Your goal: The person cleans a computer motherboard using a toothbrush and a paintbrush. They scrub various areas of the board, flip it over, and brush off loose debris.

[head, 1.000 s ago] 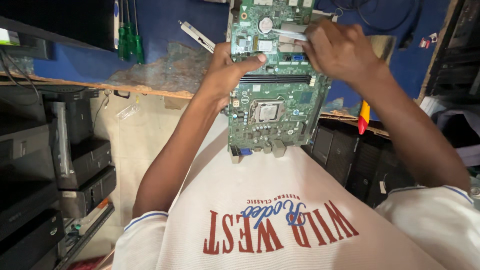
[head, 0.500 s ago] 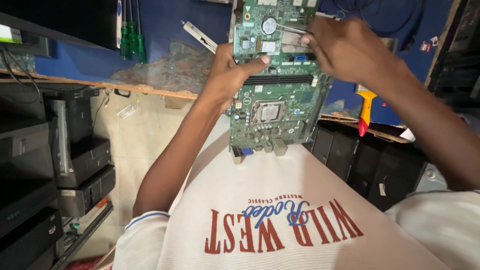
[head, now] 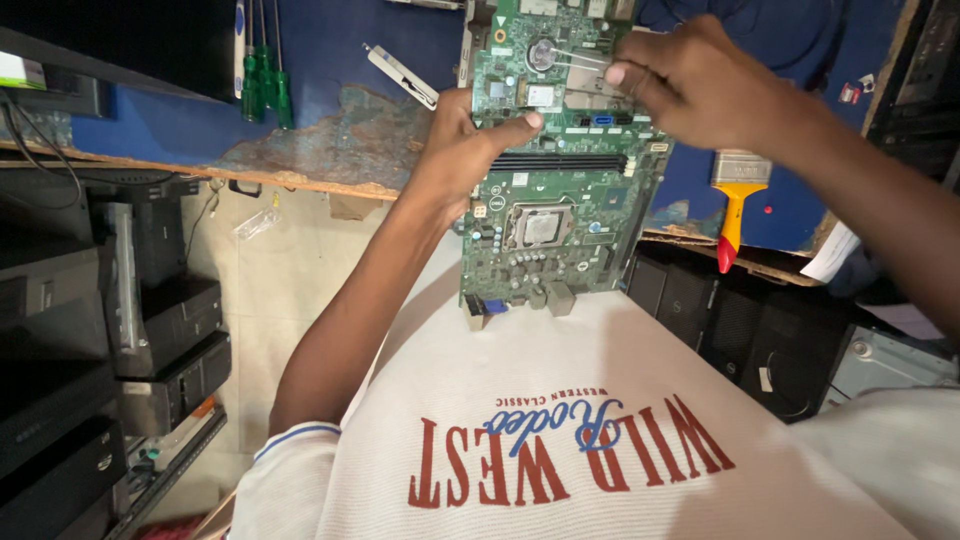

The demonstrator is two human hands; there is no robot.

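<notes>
A green rectangular computer motherboard (head: 560,190) with a silver processor socket near its middle stands tilted up, its lower edge resting against the person's white shirt and its upper end over the blue-topped surface (head: 330,60). The left hand (head: 462,150) grips the board's left edge, thumb pressed flat across the front just above the long black memory slots, the other fingers hidden behind the board. The right hand (head: 705,85) is curled at the board's upper right corner, fingertips pinched together on a thin pale tool (head: 575,60) (what kind is too small to tell) whose tip lies near the round silver coin battery (head: 541,52).

On the surface to the left, two green-handled screwdrivers (head: 265,85) hang or stand upright, and a flat silver metal bracket (head: 400,75) lies just beside the left hand. A worn, flaking patch (head: 320,150) shows on the surface edge. To the right, partly covered by the right forearm, a paintbrush with a yellow and red handle (head: 735,200) points down over the edge. Black computer cases (head: 150,320) are stacked at the left, and more black cases (head: 740,330) stand under the surface at the right.
</notes>
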